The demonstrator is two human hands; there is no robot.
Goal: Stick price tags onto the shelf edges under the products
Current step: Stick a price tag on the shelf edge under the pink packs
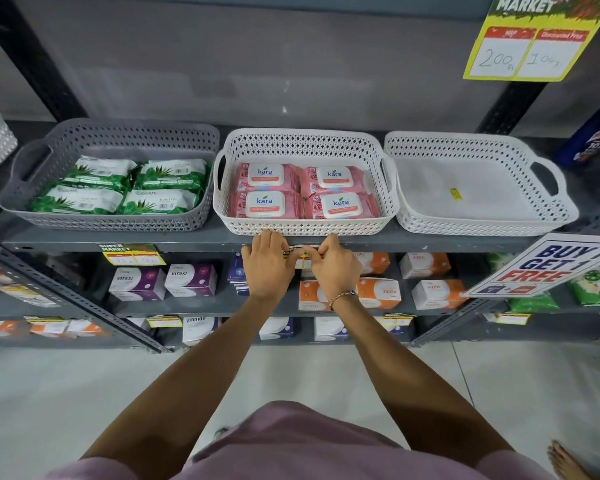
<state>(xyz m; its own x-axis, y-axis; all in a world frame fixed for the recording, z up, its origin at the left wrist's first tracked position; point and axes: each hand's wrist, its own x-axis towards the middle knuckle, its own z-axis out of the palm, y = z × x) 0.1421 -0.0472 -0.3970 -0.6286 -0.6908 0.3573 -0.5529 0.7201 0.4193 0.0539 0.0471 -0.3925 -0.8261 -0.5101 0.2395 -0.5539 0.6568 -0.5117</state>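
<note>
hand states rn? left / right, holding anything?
Left hand: fingers closed on the left end of the price tag at the shelf edge.
Right hand: fingers closed on its right end.

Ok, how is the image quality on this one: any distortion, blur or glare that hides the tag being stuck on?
Head view: wide-angle bending curves the shelf edge and uprights; lighting is even, with faint glare on the back wall. The kara packs read sharply. The left hand and right hand cover most of the price tag, so its print is unreadable.
</note>
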